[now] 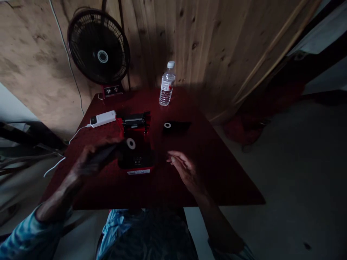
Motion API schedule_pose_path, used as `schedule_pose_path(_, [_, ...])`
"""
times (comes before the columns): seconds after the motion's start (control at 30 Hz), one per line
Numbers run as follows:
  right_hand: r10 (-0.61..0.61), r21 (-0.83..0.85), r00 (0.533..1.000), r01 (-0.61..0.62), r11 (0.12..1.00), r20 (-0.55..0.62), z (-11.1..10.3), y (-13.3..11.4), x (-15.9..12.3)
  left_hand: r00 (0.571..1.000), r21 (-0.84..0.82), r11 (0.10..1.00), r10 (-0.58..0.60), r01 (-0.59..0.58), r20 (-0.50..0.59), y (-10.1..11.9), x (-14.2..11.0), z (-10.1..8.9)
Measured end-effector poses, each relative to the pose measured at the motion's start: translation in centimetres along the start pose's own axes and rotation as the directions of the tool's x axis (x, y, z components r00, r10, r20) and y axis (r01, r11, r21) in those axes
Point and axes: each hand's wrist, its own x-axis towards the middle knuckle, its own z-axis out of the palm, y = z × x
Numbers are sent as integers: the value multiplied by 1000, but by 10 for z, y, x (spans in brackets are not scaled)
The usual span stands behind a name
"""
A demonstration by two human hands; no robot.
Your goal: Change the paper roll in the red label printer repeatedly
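The left hand (81, 167), blurred, is closed around a dark flat item (104, 155), held at the left side of a red-and-black machine (138, 159); whether the two touch cannot be told. The right hand (185, 168) is held relaxed with nothing seen in its grasp, fingers loosely bent, to the machine's right. Beyond it, a black flat piece with a white ring (177, 127) is laid on the dark red tabletop (217, 173). A white oblong device (104, 118) with a white cable (55, 167) is placed behind the left hand. Farther back, a clear plastic bottle (166, 90) is stood upright, and a dark round fan (89, 63) is set at the rear left corner. The dim room is backed by a wooden plank wall (217, 43); a grey floor (292, 173) is seen at right.
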Motion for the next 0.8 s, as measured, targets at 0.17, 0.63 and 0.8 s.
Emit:
schedule_pose_path(0.17, [2,-62,1000,0,998,31,-5,17,-1,970,55,979,186,-197,159,-7,40,21])
schedule_pose_path(0.63, [-201,-224,978,207,952,49,-1,30,-5,955,604,746,159,-282,249,3,73,24])
schedule_pose_path(0.8, [-232,-232,972,236,944,45,-1,31,-5,926,644,712,23,-279,377,4,91,36])
